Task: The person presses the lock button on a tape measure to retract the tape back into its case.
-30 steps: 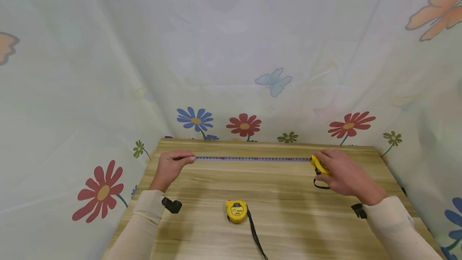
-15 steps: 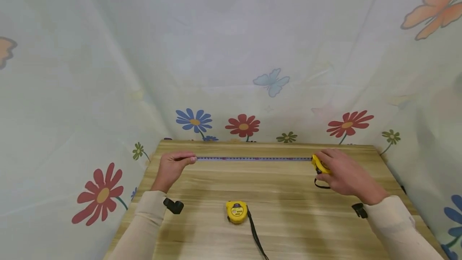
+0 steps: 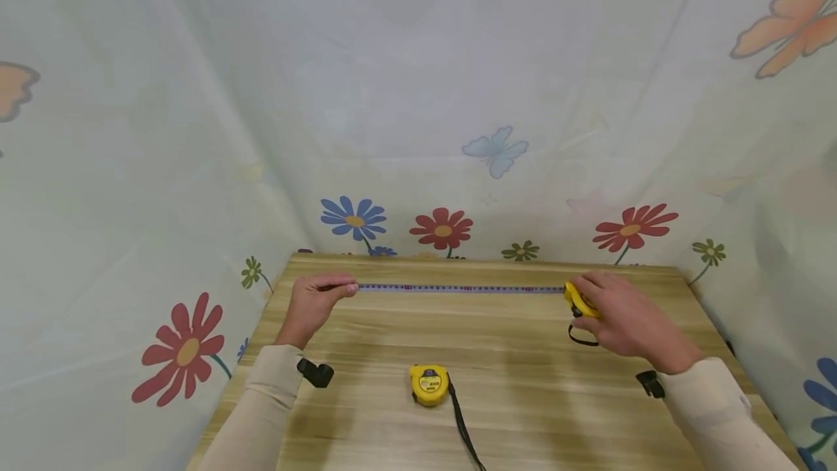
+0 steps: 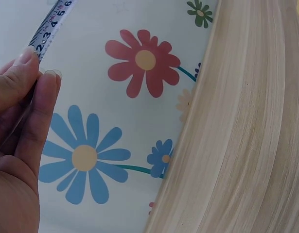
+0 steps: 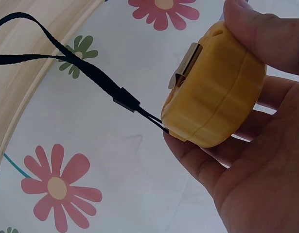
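A tape measure blade (image 3: 451, 288) runs level between my two hands, its printed scale facing me. My left hand (image 3: 312, 305) pinches the blade's free end between thumb and fingertips; in the left wrist view the low numbers of the blade (image 4: 49, 31) show just past the thumb. At the other end my right hand (image 3: 624, 315) grips the yellow tape measure case (image 3: 580, 302). From the right wrist view, thumb and fingers curl around that case (image 5: 217, 92), and a black wrist strap (image 5: 98, 80) hangs from it.
A second yellow tape measure (image 3: 429, 384) lies on the wooden table (image 3: 497, 355), its black strap (image 3: 464, 424) trailing toward the near edge. Behind and beside the table hangs a pale curtain (image 3: 392, 93) printed with flowers and butterflies.
Both hands stay almost still, with the blade stretched to about the same length. The whole head view shifts very slightly. The second tape measure has not moved.
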Action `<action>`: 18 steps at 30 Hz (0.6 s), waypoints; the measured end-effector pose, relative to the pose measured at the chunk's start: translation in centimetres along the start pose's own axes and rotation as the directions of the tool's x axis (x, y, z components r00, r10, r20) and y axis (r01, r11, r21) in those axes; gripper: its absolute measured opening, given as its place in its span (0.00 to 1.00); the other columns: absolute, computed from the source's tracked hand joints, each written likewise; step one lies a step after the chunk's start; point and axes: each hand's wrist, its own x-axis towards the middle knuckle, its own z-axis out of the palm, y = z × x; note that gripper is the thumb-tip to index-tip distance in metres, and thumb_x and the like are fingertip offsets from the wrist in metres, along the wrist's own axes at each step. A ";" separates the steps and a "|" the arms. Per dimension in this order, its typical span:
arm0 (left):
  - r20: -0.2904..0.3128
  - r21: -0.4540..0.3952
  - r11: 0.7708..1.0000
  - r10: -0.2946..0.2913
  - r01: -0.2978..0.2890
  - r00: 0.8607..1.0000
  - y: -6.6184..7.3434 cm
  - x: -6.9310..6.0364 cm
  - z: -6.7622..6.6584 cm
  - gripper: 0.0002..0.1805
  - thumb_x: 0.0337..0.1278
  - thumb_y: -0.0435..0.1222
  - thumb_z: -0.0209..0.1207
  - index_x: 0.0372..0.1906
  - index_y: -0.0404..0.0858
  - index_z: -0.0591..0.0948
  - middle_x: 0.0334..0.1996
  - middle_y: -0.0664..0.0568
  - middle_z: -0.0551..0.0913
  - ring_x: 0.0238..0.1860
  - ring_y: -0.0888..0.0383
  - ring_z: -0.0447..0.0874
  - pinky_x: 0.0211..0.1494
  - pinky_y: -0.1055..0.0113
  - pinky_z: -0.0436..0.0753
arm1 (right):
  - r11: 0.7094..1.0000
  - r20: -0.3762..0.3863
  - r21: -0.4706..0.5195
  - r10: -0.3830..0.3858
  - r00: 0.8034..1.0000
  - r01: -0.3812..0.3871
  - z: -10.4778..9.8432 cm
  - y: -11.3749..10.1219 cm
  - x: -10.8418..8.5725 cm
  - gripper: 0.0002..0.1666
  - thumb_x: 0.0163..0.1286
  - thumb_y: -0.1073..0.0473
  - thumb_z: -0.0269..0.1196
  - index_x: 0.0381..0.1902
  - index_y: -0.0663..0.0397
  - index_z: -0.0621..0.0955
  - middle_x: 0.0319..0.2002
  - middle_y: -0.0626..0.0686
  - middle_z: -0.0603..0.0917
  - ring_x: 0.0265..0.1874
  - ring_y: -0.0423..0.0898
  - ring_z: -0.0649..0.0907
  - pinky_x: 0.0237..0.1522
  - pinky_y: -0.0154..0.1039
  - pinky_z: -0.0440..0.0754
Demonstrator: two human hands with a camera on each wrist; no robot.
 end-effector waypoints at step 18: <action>0.002 0.014 1.000 0.001 -0.001 1.000 -0.3 0.0 -0.3 0.14 0.61 0.36 0.73 0.46 0.30 0.91 0.51 0.34 0.89 0.46 0.69 0.89 0.51 0.73 0.88 | 1.000 -0.028 -0.009 -0.026 0.999 0.026 0.3 -0.1 0.6 0.35 0.66 0.54 0.74 0.66 0.65 0.78 0.56 0.63 0.83 0.46 0.54 0.82 0.49 0.56 0.85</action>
